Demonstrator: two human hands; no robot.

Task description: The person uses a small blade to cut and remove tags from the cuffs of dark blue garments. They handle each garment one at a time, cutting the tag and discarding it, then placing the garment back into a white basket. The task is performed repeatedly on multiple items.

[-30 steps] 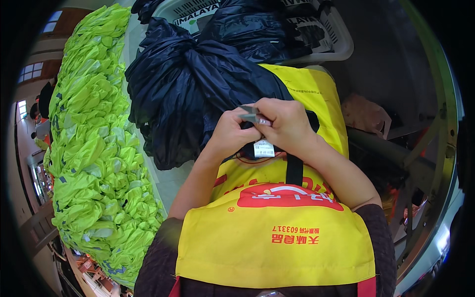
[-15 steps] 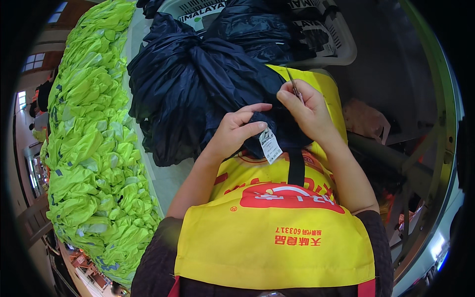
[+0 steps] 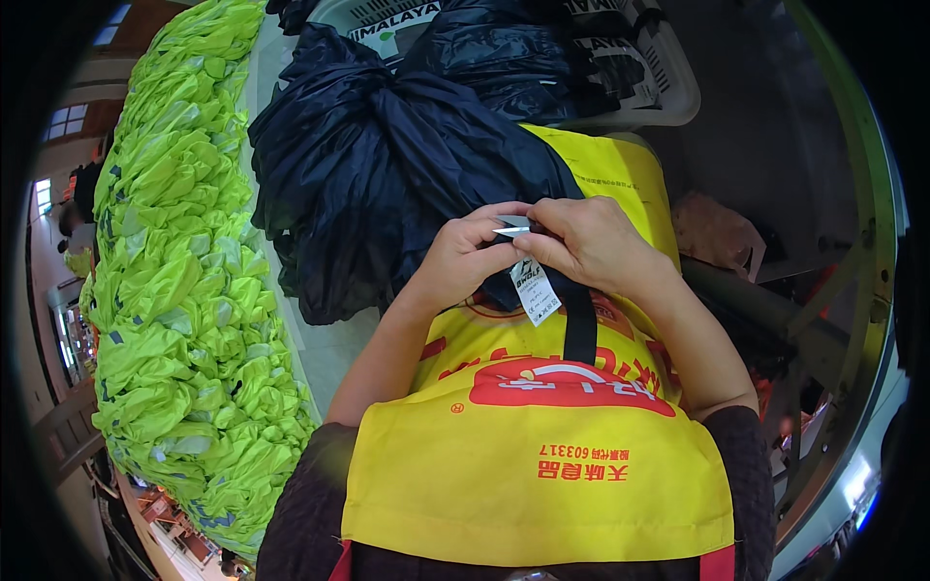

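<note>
A dark navy garment (image 3: 339,184) with a slick, crumpled surface stretches from the table onto my lap. My left hand (image 3: 465,254) is closed, pinching its fabric beside a white label (image 3: 536,295) that hangs down. Close against it, my right hand (image 3: 605,247) is closed around a small pointed cutting tool, probably thread snips; the bright blade (image 3: 511,231) points left between both hands' fingertips, just above the label. Its handle is hidden in my right palm. Whether the blade touches thread or cloth is too small to tell.
A long heap of bright yellow-green garments (image 3: 184,320) lies along the left. Behind the navy cloth stands a pale plastic basket (image 3: 678,82) with more dark garments in it. A yellow apron (image 3: 436,484) covers my lap. Metal framing (image 3: 872,242) runs along the right.
My right hand has come down and left to meet my left hand, bringing the blade to the fabric above the label. The label has shifted slightly right. My left hand stays nearly in place.
</note>
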